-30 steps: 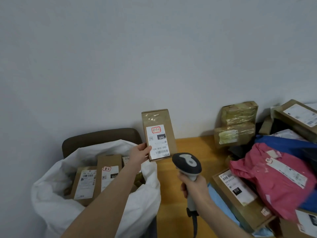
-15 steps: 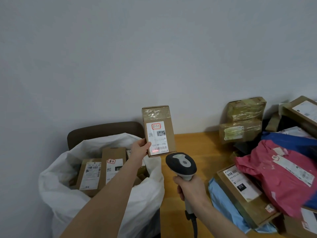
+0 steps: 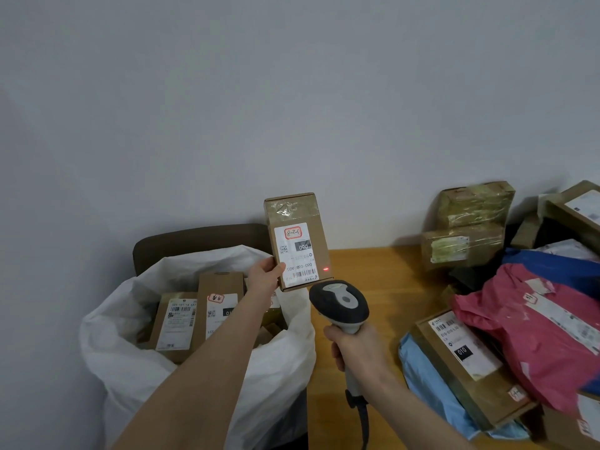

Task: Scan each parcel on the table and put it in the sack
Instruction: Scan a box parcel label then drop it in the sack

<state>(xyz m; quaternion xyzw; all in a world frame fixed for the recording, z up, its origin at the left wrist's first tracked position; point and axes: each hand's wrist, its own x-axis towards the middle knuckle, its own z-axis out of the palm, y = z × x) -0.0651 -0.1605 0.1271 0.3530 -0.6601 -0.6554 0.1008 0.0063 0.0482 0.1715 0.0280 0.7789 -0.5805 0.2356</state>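
Parcel [image 3: 297, 222] above sack [image 3: 201, 258] rim, scanner [image 3: 339, 302] near

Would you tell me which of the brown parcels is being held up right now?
The small upright box labelled 060, gripped by the left hand; the others lie in the sack or on the table.

Dim flat light, soft wide-angle edges

brown box [image 3: 297, 237], white label with red-ringed mark | scanner [image 3: 339, 302] black and grey | sack [image 3: 130, 368] white | table [image 3: 383, 287] orange-tan wood | mailers: pink [image 3: 532, 332], dark blue [image 3: 552, 266], pale blue [image 3: 431, 388]
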